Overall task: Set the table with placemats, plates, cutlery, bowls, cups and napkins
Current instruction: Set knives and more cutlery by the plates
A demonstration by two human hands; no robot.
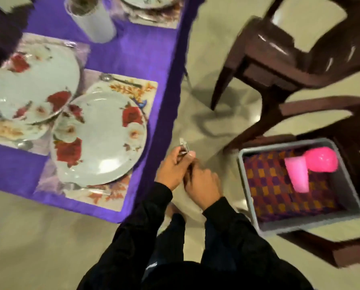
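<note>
Head cam, pretty blurry: both hands meet just off the table (154,49) edge. Left hand (171,171) pinches something small and shiny (184,145), maybe cutlery, can't tell. Right hand (203,185) has curled fingers, grip unclear. Plate (103,139) sits on a placemat (131,88) near that edge. Grey bin (250,185) beyond the hands holds a pink cup (297,176) and bowl (322,160)

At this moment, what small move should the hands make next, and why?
Probably carry the small shiny item in the left hand over to the nearest placemat. Both hands, right hand included, are beside the table over the floor, and that plate has room beside it.
</note>
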